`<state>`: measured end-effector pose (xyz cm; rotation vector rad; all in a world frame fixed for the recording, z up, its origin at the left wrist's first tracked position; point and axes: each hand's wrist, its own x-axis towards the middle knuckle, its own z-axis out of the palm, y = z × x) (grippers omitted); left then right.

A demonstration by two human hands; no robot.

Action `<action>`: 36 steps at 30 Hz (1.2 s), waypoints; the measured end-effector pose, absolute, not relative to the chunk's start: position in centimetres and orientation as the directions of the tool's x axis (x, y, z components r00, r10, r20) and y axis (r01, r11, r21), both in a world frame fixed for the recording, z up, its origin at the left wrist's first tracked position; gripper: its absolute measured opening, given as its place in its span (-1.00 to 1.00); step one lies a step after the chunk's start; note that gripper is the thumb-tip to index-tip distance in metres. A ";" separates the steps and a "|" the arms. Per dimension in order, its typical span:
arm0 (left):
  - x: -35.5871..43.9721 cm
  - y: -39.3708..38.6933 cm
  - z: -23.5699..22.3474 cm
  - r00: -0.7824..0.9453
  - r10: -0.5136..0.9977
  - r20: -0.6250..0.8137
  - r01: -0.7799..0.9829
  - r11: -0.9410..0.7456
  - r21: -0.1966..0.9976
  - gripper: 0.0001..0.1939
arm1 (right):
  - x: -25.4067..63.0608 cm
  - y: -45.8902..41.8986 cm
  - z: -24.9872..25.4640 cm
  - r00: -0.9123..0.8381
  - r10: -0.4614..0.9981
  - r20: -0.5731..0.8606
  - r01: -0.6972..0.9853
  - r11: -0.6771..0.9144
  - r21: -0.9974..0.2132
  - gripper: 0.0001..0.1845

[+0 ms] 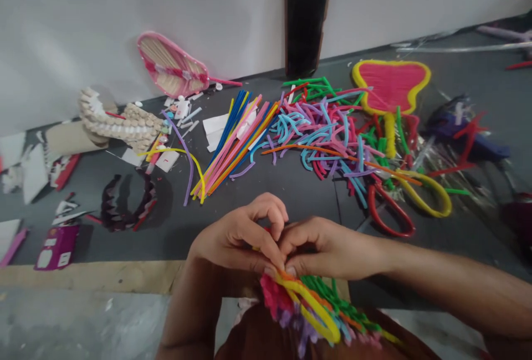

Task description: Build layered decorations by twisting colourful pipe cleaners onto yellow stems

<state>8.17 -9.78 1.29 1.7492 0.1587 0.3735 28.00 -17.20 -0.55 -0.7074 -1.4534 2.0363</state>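
Observation:
My left hand (245,235) and my right hand (326,243) meet near the table's front edge. Thumbs and fingers of both pinch one end of a colourful pipe-cleaner craft (318,310). It hangs down to the right over my lap, with a yellow loop, an orange strip, green twists along one side and pink, purple and blue pieces along the other. Some of its pinched end is hidden by my fingers. Just beyond my hands lie a bundle of long pipe cleaners (236,147) and a heap of short cut pipe cleaners (320,122).
Red-and-yellow-handled scissors (390,221) lie right of my hands. At the back, a pink fan (172,63), a phone (307,19) and a pink-and-yellow pipe-cleaner shape (393,86) stand near the wall. A dark headband (128,205) and a purple box (57,246) are at left.

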 end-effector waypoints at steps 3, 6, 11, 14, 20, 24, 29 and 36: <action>8.3 -9.9 1.3 0.927 0.346 0.144 -0.071 -0.216 0.974 -0.84 | 28.2 -16.9 -0.7 -0.690 0.715 -0.110 -0.048 -0.196 -0.979 -0.89; 8.3 -10.1 1.2 0.920 0.370 0.128 -0.037 -0.244 0.969 -0.80 | 29.3 -16.0 -0.7 -0.639 0.764 -0.094 0.152 0.005 -0.988 -0.86; 8.0 -10.4 0.8 0.914 0.401 0.066 0.021 -0.208 0.978 -0.84 | 32.4 -14.4 -1.0 -0.401 0.916 -0.013 0.700 0.297 -0.649 -0.83; 8.1 -10.5 0.7 0.894 0.447 0.027 0.078 -0.214 0.974 -0.91 | 33.9 -14.1 -1.0 -0.236 0.972 0.007 0.935 0.229 -0.272 -0.82; 8.2 -10.3 0.5 0.889 0.456 -0.040 0.115 -0.137 0.984 -0.91 | 32.9 -15.2 1.4 -0.445 0.866 0.226 0.779 0.499 -0.380 -0.77; 7.9 -10.3 0.5 0.913 0.388 -0.124 0.157 -0.053 0.986 -0.84 | 31.2 -16.5 3.0 -0.625 0.780 0.010 0.417 0.345 -0.841 -0.79; 8.0 -10.4 0.6 0.923 0.357 -0.143 0.176 -0.061 0.983 -0.84 | 30.9 -16.6 2.9 -0.655 0.683 -0.323 0.325 -0.132 -0.937 -0.75; 8.4 -10.6 0.5 0.934 0.340 -0.108 0.143 -0.077 0.987 -0.85 | 30.9 -15.9 1.7 -0.700 0.690 -0.185 0.296 0.044 -0.954 -0.85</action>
